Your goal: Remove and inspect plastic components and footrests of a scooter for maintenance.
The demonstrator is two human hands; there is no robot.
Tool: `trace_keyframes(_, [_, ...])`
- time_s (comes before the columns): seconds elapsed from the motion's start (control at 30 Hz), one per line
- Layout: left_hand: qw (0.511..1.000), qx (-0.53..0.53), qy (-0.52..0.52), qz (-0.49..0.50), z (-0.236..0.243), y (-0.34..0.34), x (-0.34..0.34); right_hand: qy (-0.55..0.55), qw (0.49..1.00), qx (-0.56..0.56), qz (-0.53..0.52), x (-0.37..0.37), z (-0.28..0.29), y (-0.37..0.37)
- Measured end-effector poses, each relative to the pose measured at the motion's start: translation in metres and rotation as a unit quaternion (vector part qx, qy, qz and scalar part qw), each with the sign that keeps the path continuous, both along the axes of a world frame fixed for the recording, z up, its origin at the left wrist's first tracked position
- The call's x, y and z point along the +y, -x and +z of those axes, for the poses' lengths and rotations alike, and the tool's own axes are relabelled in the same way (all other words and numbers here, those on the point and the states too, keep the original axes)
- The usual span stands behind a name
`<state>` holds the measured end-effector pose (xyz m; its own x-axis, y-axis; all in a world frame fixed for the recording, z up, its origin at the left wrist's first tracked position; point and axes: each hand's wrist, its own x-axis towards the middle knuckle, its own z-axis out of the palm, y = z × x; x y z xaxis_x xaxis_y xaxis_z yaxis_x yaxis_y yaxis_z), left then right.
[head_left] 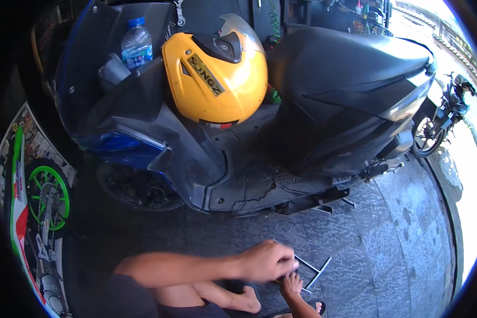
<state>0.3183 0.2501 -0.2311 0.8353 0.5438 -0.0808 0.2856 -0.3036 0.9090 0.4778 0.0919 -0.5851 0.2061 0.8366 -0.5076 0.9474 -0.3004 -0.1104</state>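
My left hand [267, 261] reaches across from the left with its fingers curled closed, slightly blurred. What it holds is too hidden to make out. Just below it is my right hand [290, 286], its fingers stretched out and apart beside thin metal rods. These belong to a T-handle wrench [318, 273] low over the dark tiled floor, partly covered by my hands. Whether the right fingers touch the rods I cannot tell.
A dark scooter [323, 106] stands in front, a yellow helmet [212, 79] on its footwell area and a plastic bottle [137, 45] at its front panel. A green-wheeled motorbike [49, 196] is at left. Another motorbike [434, 124] stands at far right.
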Motion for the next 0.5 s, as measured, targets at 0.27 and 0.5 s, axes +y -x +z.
trace_keyframes(0.27, [0.954, -0.285, 0.024, -0.087, 0.133, 0.08, -0.085, -0.071, 0.997, 0.023, 0.024, 0.014, 0.006, -0.021])
trace_keyframes(0.5, [0.957, -0.281, 0.066, -0.026, 0.123, 0.091, -0.119, -0.186, 0.979, 0.077, -0.026, 0.03, 0.064, -0.005])
